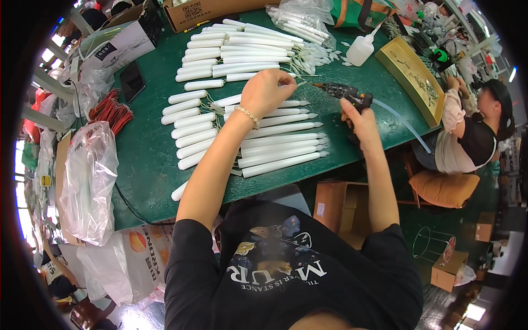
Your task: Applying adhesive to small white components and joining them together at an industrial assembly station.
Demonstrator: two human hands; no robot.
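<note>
My right hand is wrapped round a black hot glue gun. A long translucent glue stick trails from its back, and its nozzle points left toward my other hand. My left hand is closed in a pinch over the rows; what sits between the fingertips is too small to make out. Below it lie several white candle-shaped tubes with pointed clear flame tips. Farther back, more white tubes trail thin wires. Short white cylinders line up at the left, some joined by wires.
Loose clear flame tips lie near a white squeeze bottle. A shallow yellow box holds small parts at the right edge. Bundled red wires, a phone and a plastic bag are at left. A co-worker sits at right.
</note>
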